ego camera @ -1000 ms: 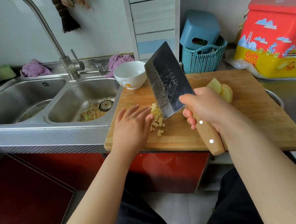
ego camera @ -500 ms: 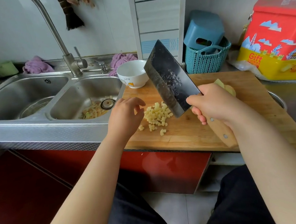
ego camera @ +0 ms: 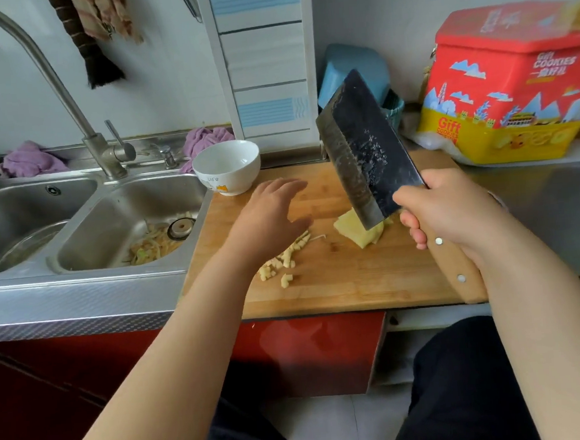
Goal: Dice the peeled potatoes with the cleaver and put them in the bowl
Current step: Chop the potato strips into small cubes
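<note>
Landmark = cutting board (ego camera: 355, 284). Near edge: right hand (ego camera: 452, 208) was wrapped tight around the wooden handle of the cleaver (ego camera: 366, 149), blade raised and tilted over the board's middle, its lower corner at or just above the stack of potato slices (ego camera: 359, 230); contact not resolvable. Half a second earlier that stack sat behind the right hand toward the board's far right; now it lay mid-board under the blade, so it looked pulled in as the next batch. Left of it, toward the board's near-left, the diced potato (ego camera: 284, 263) lay scattered, partly hidden under the left hand (ego camera: 269, 217), which hovered flat over it with fingers extended and relaxed, gripping nothing. A second ago that hand was curled against the pile; it had since lifted and drifted toward the far-left corner. At that corner the white bowl (ego camera: 226, 166) sat touching the board's edge; inside it no potato visible. Read: first batch diced but not transferred, second batch being staged. Risk: dice near the board's front edge could get knocked off during the next cuts.
</note>
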Demonstrator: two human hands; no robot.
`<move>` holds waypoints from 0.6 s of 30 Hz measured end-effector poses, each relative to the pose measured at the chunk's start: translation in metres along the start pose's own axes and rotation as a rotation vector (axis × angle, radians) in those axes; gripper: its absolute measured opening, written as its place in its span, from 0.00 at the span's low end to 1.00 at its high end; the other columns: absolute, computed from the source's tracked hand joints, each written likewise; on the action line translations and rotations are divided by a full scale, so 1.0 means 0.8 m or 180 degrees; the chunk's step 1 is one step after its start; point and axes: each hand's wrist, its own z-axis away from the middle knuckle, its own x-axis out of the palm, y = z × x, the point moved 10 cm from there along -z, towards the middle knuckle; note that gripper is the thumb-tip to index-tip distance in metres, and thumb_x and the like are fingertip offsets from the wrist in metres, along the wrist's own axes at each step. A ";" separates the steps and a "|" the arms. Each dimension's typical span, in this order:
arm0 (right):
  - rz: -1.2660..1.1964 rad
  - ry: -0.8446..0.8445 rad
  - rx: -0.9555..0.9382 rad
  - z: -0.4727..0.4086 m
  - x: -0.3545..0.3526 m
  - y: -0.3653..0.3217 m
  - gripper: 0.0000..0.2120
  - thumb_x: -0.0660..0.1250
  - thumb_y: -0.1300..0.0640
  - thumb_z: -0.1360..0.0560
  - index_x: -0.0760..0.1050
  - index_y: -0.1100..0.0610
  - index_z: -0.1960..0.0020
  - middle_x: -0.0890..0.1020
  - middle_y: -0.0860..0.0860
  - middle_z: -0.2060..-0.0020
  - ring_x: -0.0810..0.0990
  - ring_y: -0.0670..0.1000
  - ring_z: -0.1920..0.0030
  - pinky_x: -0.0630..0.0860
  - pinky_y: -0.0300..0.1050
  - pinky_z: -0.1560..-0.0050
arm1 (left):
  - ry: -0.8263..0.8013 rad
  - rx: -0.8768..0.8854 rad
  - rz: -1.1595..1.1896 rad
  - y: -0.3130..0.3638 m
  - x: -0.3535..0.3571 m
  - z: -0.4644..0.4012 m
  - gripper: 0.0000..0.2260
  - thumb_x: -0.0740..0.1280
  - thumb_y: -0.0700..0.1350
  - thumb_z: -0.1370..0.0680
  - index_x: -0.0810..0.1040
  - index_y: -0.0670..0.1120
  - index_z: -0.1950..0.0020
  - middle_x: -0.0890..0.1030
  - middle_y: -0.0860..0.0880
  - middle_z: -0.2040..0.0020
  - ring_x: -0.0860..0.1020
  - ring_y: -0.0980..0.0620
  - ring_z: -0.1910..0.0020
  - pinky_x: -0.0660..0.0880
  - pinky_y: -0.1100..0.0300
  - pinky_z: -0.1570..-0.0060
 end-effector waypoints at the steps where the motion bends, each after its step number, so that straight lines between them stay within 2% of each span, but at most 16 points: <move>1: -0.0018 0.0086 0.0001 0.001 -0.012 0.004 0.06 0.62 0.61 0.25 0.71 0.59 0.61 0.73 0.51 0.78 0.71 0.50 0.78 0.73 0.45 0.73 | -0.0327 0.0034 -0.0097 0.013 0.016 -0.010 0.34 0.71 0.53 0.25 0.61 0.51 0.23 0.64 0.53 0.24 0.59 0.50 0.25 0.59 0.53 0.28; 4: -0.0037 0.0327 0.0012 0.003 -0.045 0.018 0.05 0.62 0.60 0.25 0.72 0.60 0.58 0.73 0.52 0.77 0.72 0.50 0.78 0.74 0.47 0.70 | -0.1220 0.0080 -0.0404 0.039 0.068 -0.035 0.49 0.74 0.57 0.30 0.46 0.52 0.20 0.49 0.53 0.20 0.47 0.47 0.22 0.50 0.47 0.26; 7: -0.0121 0.0499 0.0044 0.010 -0.072 0.028 0.06 0.62 0.59 0.24 0.71 0.58 0.60 0.74 0.50 0.78 0.72 0.49 0.78 0.75 0.45 0.71 | -0.1671 0.0227 -0.0442 0.058 0.106 -0.053 0.57 0.77 0.58 0.34 0.36 0.56 0.22 0.41 0.55 0.21 0.42 0.43 0.22 0.50 0.39 0.27; 10: -0.0231 0.0586 0.0091 0.017 -0.087 0.037 0.06 0.62 0.60 0.24 0.71 0.58 0.60 0.73 0.51 0.77 0.72 0.49 0.78 0.74 0.44 0.72 | -0.1868 0.0391 -0.0372 0.075 0.125 -0.067 0.59 0.79 0.55 0.35 0.33 0.59 0.24 0.41 0.55 0.21 0.47 0.43 0.22 0.54 0.37 0.27; 14: -0.0365 0.0579 0.0177 0.020 -0.096 0.050 0.04 0.61 0.61 0.25 0.70 0.59 0.58 0.73 0.51 0.77 0.70 0.50 0.78 0.73 0.45 0.73 | -0.1806 0.0417 -0.0264 0.087 0.135 -0.087 0.57 0.79 0.51 0.34 0.35 0.61 0.23 0.48 0.51 0.20 0.57 0.43 0.24 0.62 0.39 0.29; 18: -0.0400 0.0558 0.0196 0.019 -0.099 0.054 0.05 0.61 0.60 0.24 0.70 0.59 0.59 0.73 0.51 0.77 0.71 0.50 0.78 0.74 0.45 0.72 | -0.1605 0.0360 -0.0189 0.093 0.136 -0.098 0.57 0.79 0.51 0.34 0.36 0.61 0.23 0.50 0.49 0.20 0.56 0.41 0.24 0.61 0.37 0.29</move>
